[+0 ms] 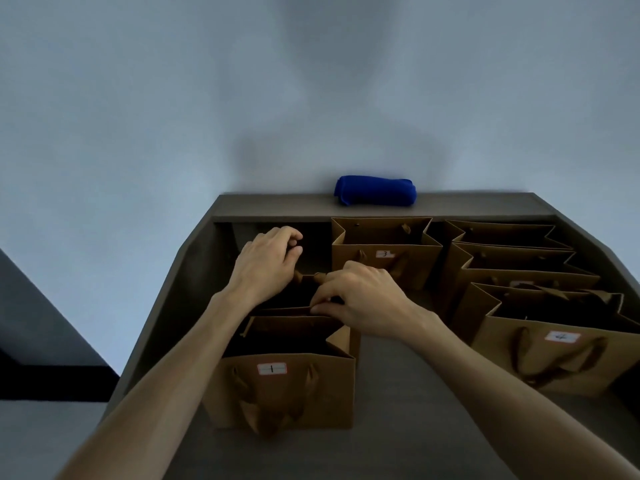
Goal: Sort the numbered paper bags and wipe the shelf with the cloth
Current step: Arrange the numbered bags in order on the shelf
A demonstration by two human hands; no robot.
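Observation:
Brown paper bags stand on a grey shelf (398,393). The bag labelled 1 (287,389) is nearest, at front left. Right behind it stands another bag (304,306), its label hidden. My left hand (268,258) curls over that bag's far rim. My right hand (360,296) pinches its near rim. The bag labelled 3 (384,251) stands at the back centre. On the right, the bag labelled 4 (557,341) stands in front of two more bags (512,258). A rolled blue cloth (375,190) lies on the raised back ledge.
A pale wall rises behind the shelf. The raised back ledge (277,204) runs along the wall. The shelf has angled side edges left and right. A bare strip of shelf lies between the left bags and the right bags.

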